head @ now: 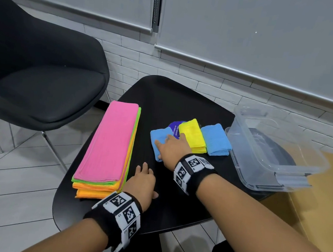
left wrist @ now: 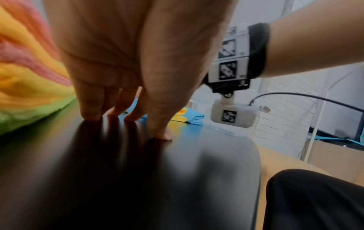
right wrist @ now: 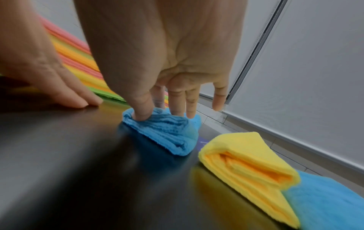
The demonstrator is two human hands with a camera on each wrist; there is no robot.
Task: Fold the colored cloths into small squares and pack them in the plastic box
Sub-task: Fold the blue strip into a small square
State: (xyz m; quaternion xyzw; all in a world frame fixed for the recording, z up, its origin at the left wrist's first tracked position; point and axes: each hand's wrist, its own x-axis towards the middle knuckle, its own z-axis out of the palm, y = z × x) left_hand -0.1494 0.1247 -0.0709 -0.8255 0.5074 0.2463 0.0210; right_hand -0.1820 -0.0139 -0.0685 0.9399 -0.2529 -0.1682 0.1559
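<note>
The right hand is pressing straight, released fingers onto a folded blue cloth mid-worktop. The left hand, fingers released, is resting nearer. The plastic box is sitting far right.

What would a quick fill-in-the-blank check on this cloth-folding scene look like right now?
1. The right hand presses on a folded ____ cloth.
2. The folded yellow cloth lies between two ____ ones.
3. The top cloth of the flat stack of unfolded cloths is ____.
4. The clear plastic box holds ____ cloths so far.

Missing words: blue; blue; pink; no
</note>
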